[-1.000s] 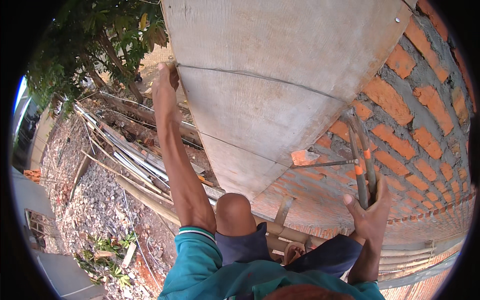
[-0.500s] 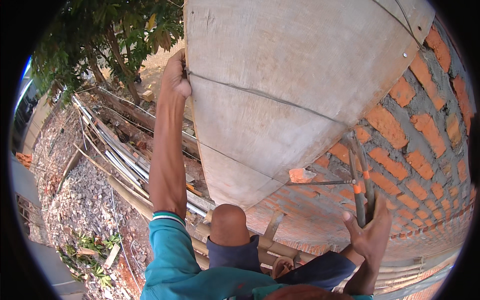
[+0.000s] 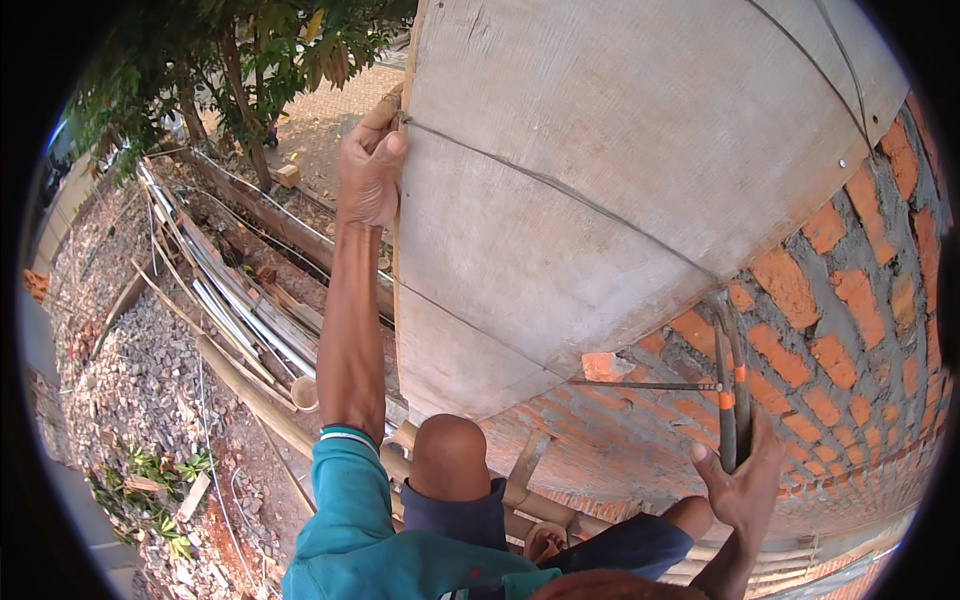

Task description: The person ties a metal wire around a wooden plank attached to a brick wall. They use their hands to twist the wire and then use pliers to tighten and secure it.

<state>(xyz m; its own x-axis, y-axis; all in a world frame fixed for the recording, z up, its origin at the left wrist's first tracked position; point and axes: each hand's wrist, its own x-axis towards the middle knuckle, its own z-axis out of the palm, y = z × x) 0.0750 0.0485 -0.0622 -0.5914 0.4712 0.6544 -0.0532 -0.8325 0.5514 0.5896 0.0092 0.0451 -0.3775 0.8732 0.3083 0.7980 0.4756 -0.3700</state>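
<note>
High on a brick wall [image 3: 860,300], above a yard of rubble, we steady a large grey board [image 3: 620,170] that leans flat against the masonry. Our left hand [image 3: 368,165] is curled shut over the board's left edge, near its upper corner, fingers wrapped round the rim where a thin wire crosses the face. Our right hand [image 3: 742,490] is spread wide open, palm toward the bricks, thumb and fingers just touching the lower end of a dark metal tool with orange bands [image 3: 730,385] that hangs at the board's lower right corner; it has no firm grip on it that we can see.

We judge the risk plain: with only one edge gripped, the board could swing or slip off the wall and drop toward the stacked poles and pipes [image 3: 230,310] below, and the loosely touched tool could fall with it. Our own perch looks exposed too, knees [image 3: 450,455] drawn up over bamboo scaffolding [image 3: 530,500], with the ground well beneath.
</note>
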